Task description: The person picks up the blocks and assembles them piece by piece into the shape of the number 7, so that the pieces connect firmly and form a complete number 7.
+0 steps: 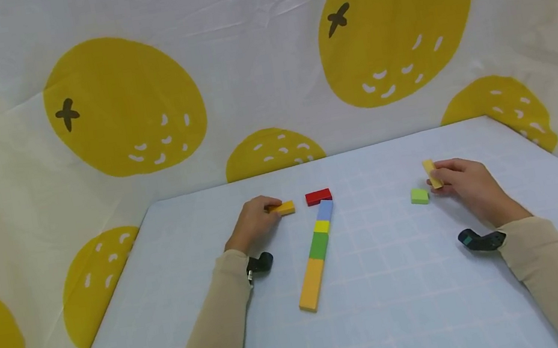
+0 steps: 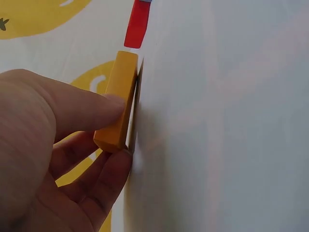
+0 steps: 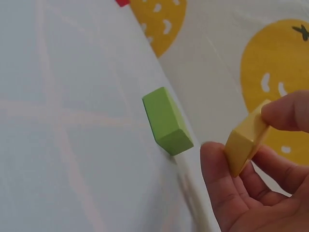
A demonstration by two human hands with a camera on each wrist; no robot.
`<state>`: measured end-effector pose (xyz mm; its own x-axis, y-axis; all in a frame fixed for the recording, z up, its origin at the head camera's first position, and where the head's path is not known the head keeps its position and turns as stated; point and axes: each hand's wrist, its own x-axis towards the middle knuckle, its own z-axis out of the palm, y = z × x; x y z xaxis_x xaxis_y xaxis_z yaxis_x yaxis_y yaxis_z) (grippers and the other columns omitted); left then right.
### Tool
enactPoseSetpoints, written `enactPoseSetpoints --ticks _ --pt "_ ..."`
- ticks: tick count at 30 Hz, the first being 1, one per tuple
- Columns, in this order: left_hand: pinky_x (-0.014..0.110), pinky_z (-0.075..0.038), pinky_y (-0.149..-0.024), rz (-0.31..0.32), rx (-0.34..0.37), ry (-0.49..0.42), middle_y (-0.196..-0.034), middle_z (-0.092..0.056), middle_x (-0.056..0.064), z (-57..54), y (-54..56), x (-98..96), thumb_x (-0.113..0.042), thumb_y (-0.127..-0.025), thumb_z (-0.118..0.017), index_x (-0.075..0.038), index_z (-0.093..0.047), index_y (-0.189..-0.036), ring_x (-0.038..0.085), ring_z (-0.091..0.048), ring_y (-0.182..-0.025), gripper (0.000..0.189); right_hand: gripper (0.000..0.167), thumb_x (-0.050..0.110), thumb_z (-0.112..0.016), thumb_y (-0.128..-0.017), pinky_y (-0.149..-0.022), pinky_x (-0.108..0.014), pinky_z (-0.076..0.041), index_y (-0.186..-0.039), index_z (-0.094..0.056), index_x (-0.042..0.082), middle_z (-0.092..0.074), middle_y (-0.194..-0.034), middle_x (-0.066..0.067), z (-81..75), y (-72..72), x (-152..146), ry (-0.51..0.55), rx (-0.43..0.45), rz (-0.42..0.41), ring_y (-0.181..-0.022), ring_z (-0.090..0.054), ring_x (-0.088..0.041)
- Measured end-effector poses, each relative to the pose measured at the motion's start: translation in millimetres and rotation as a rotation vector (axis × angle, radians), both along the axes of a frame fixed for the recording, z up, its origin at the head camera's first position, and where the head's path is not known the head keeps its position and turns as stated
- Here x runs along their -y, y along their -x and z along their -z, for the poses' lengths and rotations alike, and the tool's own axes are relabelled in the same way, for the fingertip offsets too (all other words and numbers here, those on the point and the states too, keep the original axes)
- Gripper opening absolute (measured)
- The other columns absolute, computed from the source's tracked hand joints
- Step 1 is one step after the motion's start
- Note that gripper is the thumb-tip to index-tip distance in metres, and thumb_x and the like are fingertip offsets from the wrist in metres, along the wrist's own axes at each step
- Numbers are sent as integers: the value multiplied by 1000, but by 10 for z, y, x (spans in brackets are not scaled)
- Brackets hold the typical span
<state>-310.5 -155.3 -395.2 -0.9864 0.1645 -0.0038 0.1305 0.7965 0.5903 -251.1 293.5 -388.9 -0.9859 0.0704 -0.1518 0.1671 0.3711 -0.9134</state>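
Observation:
My left hand (image 1: 255,221) pinches an orange block (image 2: 118,104) between thumb and fingers, low over the table. Just right of it lies a red block (image 1: 318,197). From beside the red block a slanting row of blocks runs toward me: a blue block (image 1: 325,210), a yellow block (image 1: 322,227), a green block (image 1: 319,245) and a longer orange block (image 1: 312,285). On the right side, my right hand (image 1: 467,185) holds a pale yellow block (image 3: 244,140) raised off the table between thumb and fingers. Close to its left sits a light green block (image 3: 166,121) on the table.
A pale table (image 1: 389,315) with a faint grid spreads under both arms. Behind it hangs a white cloth (image 1: 264,79) printed with big yellow fruit. Dark wrist cameras are strapped below both hands.

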Motion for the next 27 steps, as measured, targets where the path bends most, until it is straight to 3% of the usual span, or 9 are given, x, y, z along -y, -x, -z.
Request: enactPoseSetpoints --ticks 13,21,27 --pt "40 -45 -105 24 -19 23 -126 -64 3 14 43 -89 -13 -96 -68 -13 -71 -124 21 -56 -115 29 73 53 -56 -98 -85 -16 -51 -148 -41 1 -48 -139 -18 -86 -37 130 83 -40 23 -108 -61 -15" --pt "39 -45 -105 22 -4 -14 -124 -64 3 12 25 -177 -12 -94 -70 -13 -71 -122 21 -55 -112 28 76 55 -54 -98 -85 -15 -51 -150 -39 1 -47 -141 -18 -85 -73 73 52 -43 -2 -106 -62 -13" --pt "39 -44 -106 6 6 -9 -124 -63 1 -11 22 -195 -12 -95 -70 -15 -71 -122 21 -54 -113 28 78 59 -57 -95 -88 -18 -51 -149 -41 4 -48 -140 -18 -60 -24 101 18 -59 -15 -108 -62 -18"
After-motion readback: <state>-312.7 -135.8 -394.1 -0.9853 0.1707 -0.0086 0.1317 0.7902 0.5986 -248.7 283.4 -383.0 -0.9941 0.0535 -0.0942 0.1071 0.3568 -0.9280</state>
